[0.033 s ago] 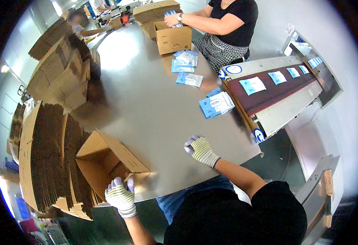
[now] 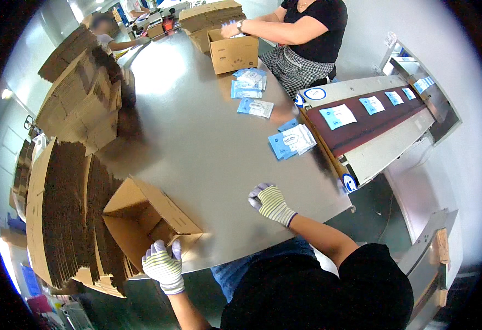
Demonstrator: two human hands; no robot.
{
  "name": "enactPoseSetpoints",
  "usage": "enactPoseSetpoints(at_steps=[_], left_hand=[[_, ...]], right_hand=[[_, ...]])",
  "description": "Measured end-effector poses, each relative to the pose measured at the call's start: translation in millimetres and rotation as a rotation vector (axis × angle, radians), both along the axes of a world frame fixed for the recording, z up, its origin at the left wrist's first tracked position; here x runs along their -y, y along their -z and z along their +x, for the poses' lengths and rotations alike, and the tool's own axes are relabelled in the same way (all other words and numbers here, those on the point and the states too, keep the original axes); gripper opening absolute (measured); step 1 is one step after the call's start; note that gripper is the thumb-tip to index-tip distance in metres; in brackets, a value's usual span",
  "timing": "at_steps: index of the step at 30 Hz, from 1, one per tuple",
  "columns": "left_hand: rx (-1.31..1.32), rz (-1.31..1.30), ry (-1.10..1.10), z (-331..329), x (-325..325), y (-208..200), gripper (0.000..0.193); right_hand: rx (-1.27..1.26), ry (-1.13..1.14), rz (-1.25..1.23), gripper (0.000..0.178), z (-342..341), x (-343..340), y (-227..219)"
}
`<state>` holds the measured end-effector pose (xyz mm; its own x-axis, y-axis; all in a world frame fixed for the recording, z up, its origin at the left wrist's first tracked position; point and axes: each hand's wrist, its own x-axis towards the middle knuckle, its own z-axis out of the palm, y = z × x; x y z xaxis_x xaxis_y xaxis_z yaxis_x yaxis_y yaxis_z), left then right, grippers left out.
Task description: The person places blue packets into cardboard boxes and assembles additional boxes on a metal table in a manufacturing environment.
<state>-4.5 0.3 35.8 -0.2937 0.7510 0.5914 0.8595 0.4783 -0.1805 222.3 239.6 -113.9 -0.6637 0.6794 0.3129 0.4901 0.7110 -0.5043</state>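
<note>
An open cardboard box (image 2: 136, 220) lies at the near left of the metal table, its opening tilted toward me. My left hand (image 2: 164, 266), in a striped glove, grips the near edge of this box, thumb apart from the fingers. My right hand (image 2: 272, 202), in a matching glove, rests on the tabletop to the right with its fingers curled in. Nothing shows in it. Beyond it, several blue-and-white packets (image 2: 292, 141) lie in an overlapping pile near the table's right edge.
Flattened cardboard stacks (image 2: 59, 214) line the left side. A conveyor (image 2: 362, 118) carrying spaced packets meets the table at the right. More packets (image 2: 249, 82) lie farther back, by a carton (image 2: 234, 53) where a co-worker's hands (image 2: 231, 29) are. Another person sits at the far left.
The packets on the conveyor have shifted slightly toward the table. The co-worker's hand, with packets in it before, is now lower at the carton's opening. My hands have barely moved.
</note>
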Motion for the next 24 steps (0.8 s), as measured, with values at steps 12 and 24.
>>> enactPoseSetpoints(at_steps=[12,24], left_hand=[[0.064,-0.082,-0.047,4,-3,-2,0.037],[0.086,-0.087,-0.031,1,-6,-2,0.035]], right_hand=[[-0.011,-0.18,0.039,0.013,7,-16,-4],[0.393,-0.01,-0.05,0.03,42,-164,-102]])
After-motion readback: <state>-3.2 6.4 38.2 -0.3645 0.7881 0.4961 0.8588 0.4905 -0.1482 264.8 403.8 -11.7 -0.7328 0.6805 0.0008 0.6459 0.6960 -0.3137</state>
